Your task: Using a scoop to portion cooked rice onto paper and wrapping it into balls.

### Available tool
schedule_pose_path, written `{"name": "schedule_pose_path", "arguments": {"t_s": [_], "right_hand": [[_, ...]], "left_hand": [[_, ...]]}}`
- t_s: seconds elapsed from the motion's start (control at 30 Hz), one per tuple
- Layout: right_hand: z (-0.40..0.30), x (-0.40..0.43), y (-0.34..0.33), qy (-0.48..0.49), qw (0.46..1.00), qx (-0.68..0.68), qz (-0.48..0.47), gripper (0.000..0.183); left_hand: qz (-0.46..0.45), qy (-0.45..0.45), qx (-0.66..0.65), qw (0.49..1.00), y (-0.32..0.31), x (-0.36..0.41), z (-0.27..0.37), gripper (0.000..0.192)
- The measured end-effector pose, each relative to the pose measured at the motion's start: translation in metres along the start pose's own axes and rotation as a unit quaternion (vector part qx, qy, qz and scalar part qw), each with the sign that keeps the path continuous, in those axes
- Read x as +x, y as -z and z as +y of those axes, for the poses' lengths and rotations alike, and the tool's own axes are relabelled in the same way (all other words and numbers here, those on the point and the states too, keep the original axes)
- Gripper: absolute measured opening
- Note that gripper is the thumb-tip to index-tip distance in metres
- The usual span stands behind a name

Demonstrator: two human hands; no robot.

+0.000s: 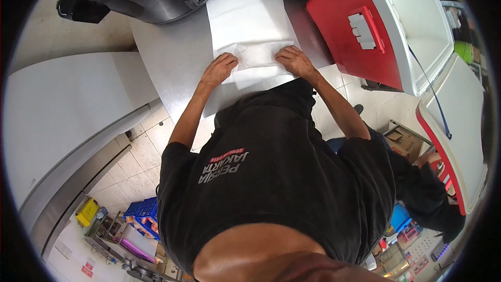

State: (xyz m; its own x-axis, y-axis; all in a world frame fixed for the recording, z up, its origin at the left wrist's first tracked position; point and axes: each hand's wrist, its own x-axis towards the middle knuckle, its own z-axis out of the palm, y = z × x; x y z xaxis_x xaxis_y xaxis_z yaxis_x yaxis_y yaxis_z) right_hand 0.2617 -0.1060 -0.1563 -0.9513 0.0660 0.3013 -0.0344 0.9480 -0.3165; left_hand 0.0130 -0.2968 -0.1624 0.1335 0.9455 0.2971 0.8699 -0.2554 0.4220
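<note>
A stack of white paper sheets (248,15) lies on the stainless steel table (168,55) in front of me. On its near end sits a partly folded white paper (256,56), with loose edges hanging toward the table's near edge. My left hand (220,69) pinches the left side of this folded paper, fingers curled. Opposite it, my right hand (296,61) grips the right side with bent fingers. Whether the fold holds anything inside cannot be seen.
A black rice cooker (156,0) with a lit red light stands at the back left. To the right is a red and white cooler box (352,31), its lid (454,125) hanging open. A white chest freezer (78,98) flanks the left. Another person's sleeve (426,196) shows at lower right.
</note>
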Motion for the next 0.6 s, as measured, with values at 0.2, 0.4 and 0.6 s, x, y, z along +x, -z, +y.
{"name": "schedule_pose_path", "arguments": {"t_s": [0.2, 0.4, 0.6], "right_hand": [[-0.022, 0.011, 0.011, -0.079, 0.995, 0.066, 0.005, 0.023], [-0.007, 0.003, -0.008, -0.084, 0.995, 0.054, -0.021, 0.027], [0.0, 0.027, -0.001, -0.266, 0.945, 0.188, -0.026, 0.036]], "left_hand": [[0.081, 0.063, -0.022, 0.994, 0.0, -0.003, 0.024, 0.019], [0.082, 0.108, 0.007, 0.991, -0.013, 0.002, 0.024, 0.017], [0.098, 0.253, -0.088, 0.958, -0.013, 0.014, 0.021, 0.01]]}}
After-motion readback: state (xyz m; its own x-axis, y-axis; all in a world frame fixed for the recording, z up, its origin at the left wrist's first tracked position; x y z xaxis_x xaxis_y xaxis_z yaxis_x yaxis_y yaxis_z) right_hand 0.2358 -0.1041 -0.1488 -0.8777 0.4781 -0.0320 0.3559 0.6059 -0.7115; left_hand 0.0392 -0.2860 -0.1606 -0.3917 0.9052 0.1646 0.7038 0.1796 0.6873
